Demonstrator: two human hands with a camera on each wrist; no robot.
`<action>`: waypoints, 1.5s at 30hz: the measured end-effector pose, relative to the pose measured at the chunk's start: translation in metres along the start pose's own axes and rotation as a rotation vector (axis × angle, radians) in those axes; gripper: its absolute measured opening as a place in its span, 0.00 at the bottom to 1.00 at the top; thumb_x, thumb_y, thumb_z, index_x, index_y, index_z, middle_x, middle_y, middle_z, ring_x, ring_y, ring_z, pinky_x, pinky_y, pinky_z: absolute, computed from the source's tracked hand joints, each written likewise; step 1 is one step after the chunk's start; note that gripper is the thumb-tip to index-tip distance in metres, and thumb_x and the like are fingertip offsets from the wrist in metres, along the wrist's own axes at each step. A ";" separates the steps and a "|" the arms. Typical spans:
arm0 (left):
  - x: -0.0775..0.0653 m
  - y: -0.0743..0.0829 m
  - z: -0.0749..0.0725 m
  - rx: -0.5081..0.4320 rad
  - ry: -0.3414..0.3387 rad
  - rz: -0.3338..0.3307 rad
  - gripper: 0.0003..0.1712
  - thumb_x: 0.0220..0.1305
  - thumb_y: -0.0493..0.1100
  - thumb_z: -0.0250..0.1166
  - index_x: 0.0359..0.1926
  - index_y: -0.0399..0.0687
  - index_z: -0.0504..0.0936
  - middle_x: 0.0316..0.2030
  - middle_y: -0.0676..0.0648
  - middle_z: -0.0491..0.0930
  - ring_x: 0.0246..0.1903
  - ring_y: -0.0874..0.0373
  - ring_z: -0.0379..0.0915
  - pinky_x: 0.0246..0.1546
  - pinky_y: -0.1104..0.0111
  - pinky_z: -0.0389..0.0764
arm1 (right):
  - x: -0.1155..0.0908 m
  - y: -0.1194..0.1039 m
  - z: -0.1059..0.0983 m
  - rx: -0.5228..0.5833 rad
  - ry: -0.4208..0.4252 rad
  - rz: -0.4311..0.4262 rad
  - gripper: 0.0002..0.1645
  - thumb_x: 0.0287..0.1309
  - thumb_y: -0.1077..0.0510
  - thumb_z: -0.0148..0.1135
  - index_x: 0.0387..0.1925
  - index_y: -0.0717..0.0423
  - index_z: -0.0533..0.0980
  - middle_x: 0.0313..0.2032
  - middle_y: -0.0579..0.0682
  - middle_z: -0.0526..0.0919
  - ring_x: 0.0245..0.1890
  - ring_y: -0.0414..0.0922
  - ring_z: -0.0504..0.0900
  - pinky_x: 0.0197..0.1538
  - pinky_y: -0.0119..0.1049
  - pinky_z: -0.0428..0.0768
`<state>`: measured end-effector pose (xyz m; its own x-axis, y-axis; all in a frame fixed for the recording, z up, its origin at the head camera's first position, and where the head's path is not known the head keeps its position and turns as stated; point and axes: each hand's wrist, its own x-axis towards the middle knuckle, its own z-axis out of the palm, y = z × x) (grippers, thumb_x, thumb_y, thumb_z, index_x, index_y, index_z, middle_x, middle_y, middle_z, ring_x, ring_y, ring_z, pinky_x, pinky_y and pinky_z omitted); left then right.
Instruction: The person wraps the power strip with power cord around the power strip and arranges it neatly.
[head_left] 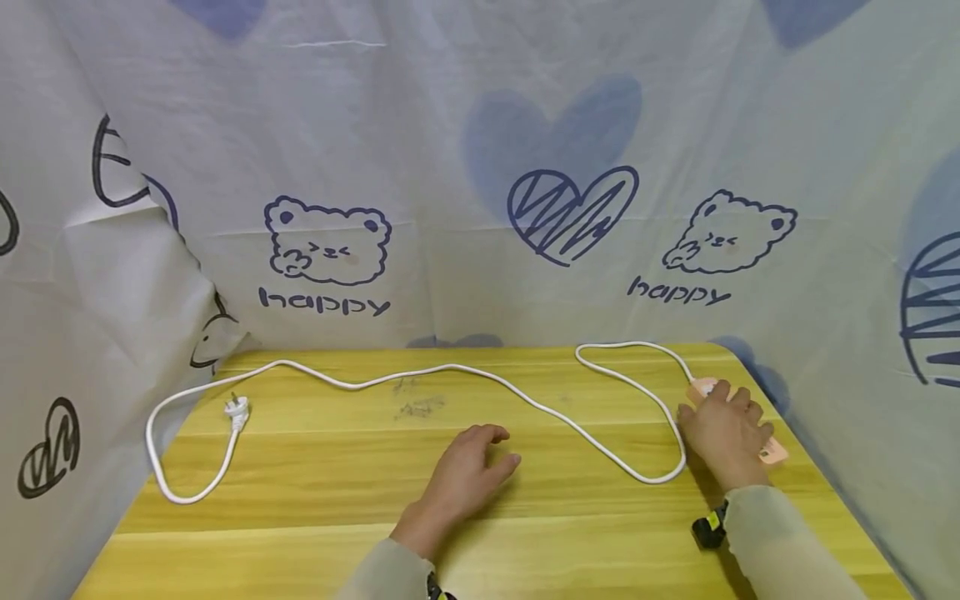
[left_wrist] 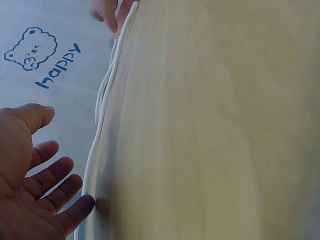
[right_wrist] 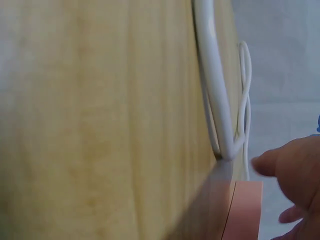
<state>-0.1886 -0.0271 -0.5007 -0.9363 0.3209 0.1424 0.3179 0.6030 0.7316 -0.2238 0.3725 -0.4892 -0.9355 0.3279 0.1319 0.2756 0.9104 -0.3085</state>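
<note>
A pink power strip [head_left: 775,452] lies at the right side of the wooden table, partly hidden beneath my right hand [head_left: 726,433]. That hand is over the strip with its fingers spread and loosely bent; in the right wrist view the thumb [right_wrist: 267,162] stands apart from the strip's pink side [right_wrist: 245,210]. From the strip's far end a white cord [head_left: 450,367] winds leftward across the table to a white plug [head_left: 237,412] with its prongs up. Near the table's middle, my left hand [head_left: 463,477] holds nothing, its fingers relaxed and apart from the cord.
The wooden tabletop [head_left: 300,483] has dark smudges near its far middle. A pale cloth [head_left: 450,292] printed with hearts and bears hangs behind and at both sides. The cord loops near the right hand, and a wider loop lies at the left edge.
</note>
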 end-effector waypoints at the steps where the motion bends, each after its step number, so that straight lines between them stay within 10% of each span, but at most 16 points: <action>1: 0.000 0.001 0.001 0.004 0.000 0.002 0.23 0.74 0.54 0.67 0.62 0.47 0.81 0.59 0.46 0.83 0.62 0.47 0.78 0.64 0.50 0.77 | 0.000 0.002 -0.001 -0.008 -0.023 0.026 0.41 0.72 0.46 0.57 0.60 0.83 0.58 0.53 0.87 0.63 0.53 0.85 0.64 0.49 0.83 0.62; 10: 0.009 0.012 0.008 0.003 -0.043 0.039 0.26 0.74 0.54 0.67 0.66 0.47 0.79 0.62 0.47 0.81 0.64 0.48 0.76 0.67 0.51 0.76 | 0.006 0.009 -0.004 -0.063 -0.084 0.146 0.30 0.68 0.54 0.47 0.50 0.84 0.64 0.44 0.84 0.67 0.51 0.82 0.65 0.50 0.80 0.64; 17: 0.014 0.018 0.016 -0.029 -0.071 0.046 0.28 0.74 0.55 0.67 0.69 0.51 0.77 0.66 0.49 0.79 0.68 0.50 0.74 0.69 0.52 0.74 | -0.005 0.001 0.000 0.006 -0.133 0.140 0.35 0.69 0.45 0.57 0.49 0.80 0.71 0.41 0.77 0.69 0.47 0.75 0.67 0.44 0.70 0.69; 30: 0.017 0.016 0.018 -0.089 -0.021 0.056 0.29 0.74 0.56 0.67 0.69 0.53 0.76 0.65 0.48 0.79 0.65 0.49 0.76 0.66 0.52 0.77 | -0.048 -0.053 0.010 0.328 0.045 -0.020 0.41 0.71 0.44 0.63 0.68 0.68 0.60 0.48 0.73 0.81 0.41 0.66 0.83 0.40 0.58 0.77; 45: 0.013 0.011 -0.005 -0.071 0.060 -0.002 0.32 0.72 0.51 0.70 0.71 0.49 0.73 0.65 0.44 0.78 0.64 0.44 0.76 0.64 0.48 0.78 | -0.093 -0.111 0.026 0.453 0.198 -0.387 0.39 0.55 0.56 0.80 0.62 0.61 0.67 0.38 0.60 0.83 0.31 0.51 0.79 0.32 0.44 0.74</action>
<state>-0.1983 -0.0199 -0.4878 -0.9448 0.2742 0.1790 0.3068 0.5497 0.7770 -0.1731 0.2346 -0.4917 -0.8781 0.0754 0.4724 -0.2369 0.7894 -0.5663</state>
